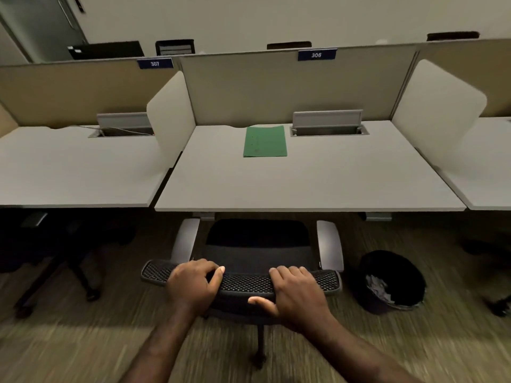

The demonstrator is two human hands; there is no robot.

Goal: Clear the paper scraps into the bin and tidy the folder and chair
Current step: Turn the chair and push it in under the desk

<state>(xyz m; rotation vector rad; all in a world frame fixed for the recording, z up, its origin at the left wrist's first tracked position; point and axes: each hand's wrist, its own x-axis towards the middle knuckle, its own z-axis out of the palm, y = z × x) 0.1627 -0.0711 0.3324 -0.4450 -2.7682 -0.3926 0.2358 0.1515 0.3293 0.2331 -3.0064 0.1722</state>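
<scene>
At an office workstation marked 306, a person's two bare hands grip the top edge of a black mesh-backed chair (250, 281), seen from above and behind. The left hand (192, 286) curls its fingers over the backrest's rim toward the left end, thumb tip resting on the mesh; the right hand (297, 291) wraps the rim further right, fingers on top and thumb hooked beneath the rear edge. The chair's seat sits partly under the desk (304, 186), its two grey armrests just short of the front edge. On the carpet to the right of the chair stands a black bin (392, 281), tilted toward the camera, with pale paper scraps (378, 290) lying inside it. On the pale desktop, a green folder (265, 141) lies flat and closed near the back, just left of an open cable tray (329, 130) with its grey lid raised. Curved white side screens flank the desk, and a beige rear partition (276, 87) carries a blue number plate (317, 55) reading 306. To the left, a neighbouring desk (77, 172) has its own cable tray and a plate reading 307. Dark chair backs show above the partition against the far wall.
</scene>
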